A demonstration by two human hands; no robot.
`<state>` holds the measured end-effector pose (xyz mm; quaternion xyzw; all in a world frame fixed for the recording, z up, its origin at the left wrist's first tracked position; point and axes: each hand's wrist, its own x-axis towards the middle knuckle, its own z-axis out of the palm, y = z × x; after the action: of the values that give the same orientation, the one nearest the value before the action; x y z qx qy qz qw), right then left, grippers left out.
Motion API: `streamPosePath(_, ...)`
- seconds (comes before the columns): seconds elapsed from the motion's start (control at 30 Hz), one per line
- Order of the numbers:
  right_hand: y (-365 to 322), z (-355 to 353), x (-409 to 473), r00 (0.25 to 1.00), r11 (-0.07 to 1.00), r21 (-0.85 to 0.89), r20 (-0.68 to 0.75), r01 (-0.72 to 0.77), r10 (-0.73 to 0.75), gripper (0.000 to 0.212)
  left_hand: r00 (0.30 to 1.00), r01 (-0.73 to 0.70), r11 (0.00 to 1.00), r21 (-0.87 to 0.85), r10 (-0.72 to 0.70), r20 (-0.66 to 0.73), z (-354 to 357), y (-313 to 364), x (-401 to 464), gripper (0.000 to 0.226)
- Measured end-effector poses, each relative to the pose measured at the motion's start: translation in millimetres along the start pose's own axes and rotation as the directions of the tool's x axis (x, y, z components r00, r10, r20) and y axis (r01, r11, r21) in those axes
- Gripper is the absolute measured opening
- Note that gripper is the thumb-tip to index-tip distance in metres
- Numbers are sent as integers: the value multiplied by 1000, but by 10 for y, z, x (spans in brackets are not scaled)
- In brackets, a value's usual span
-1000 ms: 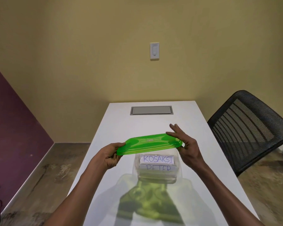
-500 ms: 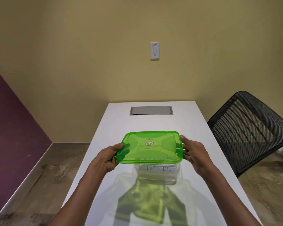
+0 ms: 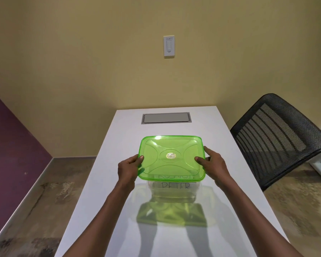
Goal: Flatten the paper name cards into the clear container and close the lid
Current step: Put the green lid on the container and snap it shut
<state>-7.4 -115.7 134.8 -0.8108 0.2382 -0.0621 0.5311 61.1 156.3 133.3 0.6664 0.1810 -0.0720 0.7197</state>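
A translucent green lid point(image 3: 171, 158) is tilted toward me just above the clear container point(image 3: 174, 193), which stands on the white table point(image 3: 104, 182). My left hand point(image 3: 129, 168) grips the lid's left edge, thumb on top. My right hand point(image 3: 214, 166) grips its right edge. Inside the container lie white paper name cards point(image 3: 175, 185); one reads "PETER", and another shows faintly through the lid. Most of the container's opening is hidden by the lid.
A grey metal hatch point(image 3: 165, 118) is set into the table's far end. A black mesh chair point(image 3: 278, 134) stands at the table's right side. The yellow wall bears a white switch point(image 3: 169, 46). The glossy tabletop reflects the lid.
The lid has turned from nearly edge-on to showing its top face and has come down closer over the container. Both hands shifted their hold to its side edges.
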Motion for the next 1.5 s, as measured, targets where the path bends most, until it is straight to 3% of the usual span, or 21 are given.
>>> streamPosePath(0.13, 80, 45, 72, 999, 989, -147, 10, -33, 35, 65, 986, -116, 966, 230, 140, -93, 119, -150, 69, 33)
streamPosePath(0.23, 154, 88, 113, 999, 979, -199, -1, -49, 50, 29, 980, -129, 946, 298, 167, -108, 204, -219, 94, 33)
streamPosePath(0.3, 203, 114, 141, 998, 968, -240, -31, -67, 61, 11, 983, -137, 927, 350, 172, -71, 243, -266, 105, 13)
streamPosePath(0.4, 317, 167, 205, 997, 951, -301, -35, -70, 62, 14, 981, -170, 864, 474, 192, 3, 271, -420, 155, 35)
streamPosePath(0.6, 562, 273, 299, 998, 935, -351, 3, -55, 60, 13, 982, -167, 821, 546, 187, 21, 300, -624, 215, 40)
streamPosePath(0.9, 777, 427, 415, 992, 904, -424, 82, -52, 95, 29, 979, -185, 722, 667, 198, 58, 268, -867, 422, 39)
streamPosePath(1.5, 1047, 573, 572, 985, 890, -452, 118, -61, 127, 39, 986, -150, 685, 713, 158, 56, 287, -1016, 590, 41)
